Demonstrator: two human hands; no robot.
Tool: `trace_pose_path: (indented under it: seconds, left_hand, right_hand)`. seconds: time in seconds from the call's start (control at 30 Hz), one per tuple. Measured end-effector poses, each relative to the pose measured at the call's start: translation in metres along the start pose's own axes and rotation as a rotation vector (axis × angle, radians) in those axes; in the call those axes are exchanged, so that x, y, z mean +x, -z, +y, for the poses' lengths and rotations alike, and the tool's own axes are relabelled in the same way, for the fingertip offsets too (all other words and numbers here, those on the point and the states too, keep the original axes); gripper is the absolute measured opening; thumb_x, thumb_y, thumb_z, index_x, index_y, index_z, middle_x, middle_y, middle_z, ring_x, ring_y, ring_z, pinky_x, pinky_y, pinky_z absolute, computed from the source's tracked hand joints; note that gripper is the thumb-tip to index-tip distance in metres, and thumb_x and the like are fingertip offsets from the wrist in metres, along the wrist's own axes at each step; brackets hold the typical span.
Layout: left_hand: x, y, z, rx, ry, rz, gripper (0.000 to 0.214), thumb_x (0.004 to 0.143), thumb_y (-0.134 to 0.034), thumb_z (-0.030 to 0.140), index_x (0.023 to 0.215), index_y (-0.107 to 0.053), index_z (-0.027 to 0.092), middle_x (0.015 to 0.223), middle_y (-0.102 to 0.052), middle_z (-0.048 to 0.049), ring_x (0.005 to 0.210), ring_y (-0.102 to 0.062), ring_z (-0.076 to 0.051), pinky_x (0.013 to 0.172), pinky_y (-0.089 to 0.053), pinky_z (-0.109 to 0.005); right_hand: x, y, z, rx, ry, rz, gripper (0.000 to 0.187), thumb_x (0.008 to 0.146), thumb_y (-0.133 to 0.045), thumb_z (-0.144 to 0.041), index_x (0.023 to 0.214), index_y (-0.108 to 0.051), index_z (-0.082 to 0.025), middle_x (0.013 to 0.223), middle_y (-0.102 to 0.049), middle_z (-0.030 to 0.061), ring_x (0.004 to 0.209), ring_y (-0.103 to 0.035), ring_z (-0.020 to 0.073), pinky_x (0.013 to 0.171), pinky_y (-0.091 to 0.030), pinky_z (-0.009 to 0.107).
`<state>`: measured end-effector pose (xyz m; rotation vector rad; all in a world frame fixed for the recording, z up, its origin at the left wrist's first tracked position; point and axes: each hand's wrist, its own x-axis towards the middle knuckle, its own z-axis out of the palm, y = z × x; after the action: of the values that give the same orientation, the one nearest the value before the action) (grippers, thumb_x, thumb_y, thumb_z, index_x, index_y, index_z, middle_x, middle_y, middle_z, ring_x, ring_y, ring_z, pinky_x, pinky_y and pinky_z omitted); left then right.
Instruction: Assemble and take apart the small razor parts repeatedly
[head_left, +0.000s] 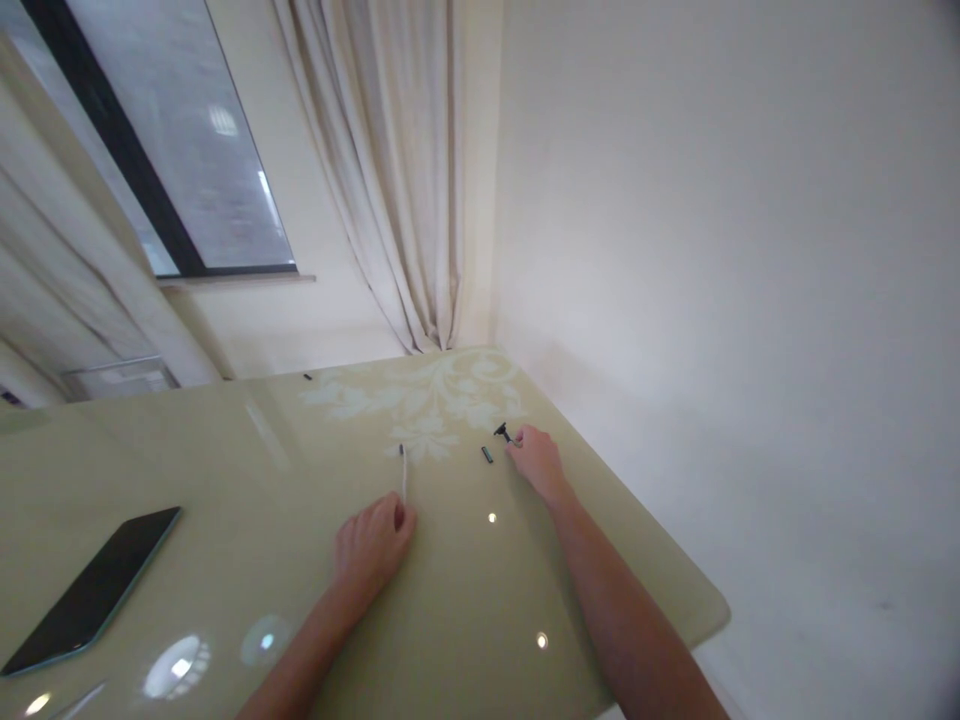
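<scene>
Two bare hands work over a glossy, pale green table (465, 600), whose far end bears a white floral pattern (425, 437). On the near side of the floral pattern, the left hand (373, 540) has its thumb and fingers closed around the lower end of a thin pale stick (406, 474); the stick's dark tip points up to the pattern's near edge. Just right of the pattern, the right hand (538, 462) pinches the handle of a small, dark T-shaped tool (501, 430), its head turned toward the pattern; how each finger sits is hidden. A short dark strip (487, 455) lies near the pattern's lower right, close to the tool but apart from it. Well left of the pattern rests a black tablet (97, 590). Beyond the pattern hangs a cream curtain (405, 150).
</scene>
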<state>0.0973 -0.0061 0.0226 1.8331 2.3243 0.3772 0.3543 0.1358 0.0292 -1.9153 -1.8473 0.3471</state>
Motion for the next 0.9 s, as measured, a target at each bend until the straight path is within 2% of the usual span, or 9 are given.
trace_pose_path:
  seconds: [0.13, 0.2, 0.3, 0.4, 0.47, 0.53, 0.63, 0.77, 0.9]
  left_hand:
    - [0.007, 0.001, 0.007, -0.060, -0.003, 0.049, 0.033, 0.100, -0.043, 0.035, 0.075, -0.060, 0.022, 0.075, -0.071, -0.0095, 0.068, -0.066, -0.025, 0.061, -0.032, -0.031]
    - [0.009, 0.002, 0.024, -0.101, -0.066, 0.089, 0.035, 0.103, -0.038, 0.037, 0.082, -0.061, 0.021, 0.079, -0.072, -0.0085, 0.071, -0.066, -0.024, 0.062, -0.034, -0.031]
    - [0.018, -0.001, 0.058, -0.174, -0.232, 0.098, 0.038, 0.105, -0.037, 0.042, 0.089, -0.064, 0.022, 0.086, -0.074, -0.0056, 0.079, -0.068, -0.021, 0.070, -0.041, -0.029]
    - [0.036, -0.010, 0.085, -0.230, -0.328, 0.086, 0.047, 0.108, -0.028, 0.041, 0.093, -0.069, 0.022, 0.092, -0.075, -0.0065, 0.089, -0.070, -0.020, 0.080, -0.046, -0.029]
    - [0.052, -0.019, 0.095, -0.239, -0.315, 0.093, 0.045, 0.108, -0.031, 0.039, 0.102, -0.071, 0.019, 0.099, -0.075, -0.0099, 0.095, -0.070, -0.022, 0.084, -0.047, -0.031]
    - [0.065, -0.030, 0.099, -0.229, -0.287, 0.099, 0.035, 0.101, -0.049, 0.041, 0.115, -0.071, 0.016, 0.111, -0.073, -0.0141, 0.103, -0.069, -0.026, 0.088, -0.048, -0.034]
    - [0.076, -0.044, 0.100, -0.210, -0.270, 0.093, 0.041, 0.090, -0.068, 0.041, 0.124, -0.071, 0.019, 0.122, -0.069, -0.0162, 0.110, -0.068, -0.030, 0.090, -0.049, -0.039]
    - [0.076, -0.050, 0.100, -0.217, -0.285, 0.104, 0.030, 0.092, -0.065, 0.041, 0.113, -0.075, 0.023, 0.116, -0.069, -0.0116, 0.104, -0.069, -0.029, 0.087, -0.051, -0.040]
    - [0.065, -0.038, 0.088, -0.265, -0.327, 0.147, 0.026, 0.091, -0.065, 0.042, 0.106, -0.072, 0.021, 0.112, -0.070, -0.0086, 0.092, -0.069, -0.023, 0.084, -0.052, -0.035]
  right_hand:
    - [-0.005, -0.001, -0.018, 0.224, 0.120, 0.077, 0.026, 0.097, -0.063, -0.040, 0.085, -0.069, -0.017, 0.084, -0.071, 0.0084, 0.079, -0.063, 0.0205, 0.070, -0.039, 0.028]
    - [-0.011, -0.007, -0.032, 0.485, 0.213, -0.030, 0.040, 0.098, -0.058, -0.050, 0.075, -0.066, -0.018, 0.073, -0.067, 0.0052, 0.069, -0.059, 0.0172, 0.065, -0.038, 0.028]
    - [-0.018, -0.017, -0.046, 0.925, 0.265, -0.276, 0.046, 0.089, -0.066, -0.061, 0.072, -0.065, -0.018, 0.068, -0.065, 0.0026, 0.063, -0.057, 0.0152, 0.061, -0.039, 0.026]
    - [-0.014, -0.018, -0.045, 1.175, 0.190, -0.238, 0.050, 0.085, -0.065, -0.067, 0.071, -0.061, -0.019, 0.063, -0.059, -0.0002, 0.058, -0.053, 0.0133, 0.057, -0.039, 0.025]
    - [-0.007, -0.016, -0.038, 1.217, 0.131, -0.119, 0.051, 0.087, -0.058, -0.069, 0.072, -0.056, -0.020, 0.058, -0.050, -0.0040, 0.052, -0.044, 0.0110, 0.051, -0.033, 0.024]
    - [0.000, -0.015, -0.032, 1.258, 0.076, -0.043, 0.051, 0.087, -0.055, -0.070, 0.072, -0.052, -0.022, 0.054, -0.040, -0.0074, 0.047, -0.034, 0.0097, 0.047, -0.026, 0.024]
    - [0.004, -0.017, -0.030, 1.310, 0.020, -0.030, 0.052, 0.084, -0.053, -0.072, 0.071, -0.051, -0.022, 0.051, -0.034, -0.0094, 0.043, -0.026, 0.0089, 0.044, -0.019, 0.025]
    - [-0.001, -0.020, -0.035, 1.349, -0.015, -0.060, 0.049, 0.082, -0.059, -0.069, 0.071, -0.054, -0.021, 0.050, -0.035, -0.0094, 0.043, -0.025, 0.0084, 0.043, -0.018, 0.025]
    - [-0.007, -0.017, -0.039, 1.340, -0.022, -0.095, 0.045, 0.084, -0.060, -0.064, 0.073, -0.054, -0.021, 0.053, -0.036, -0.0091, 0.045, -0.026, 0.0083, 0.044, -0.018, 0.025]
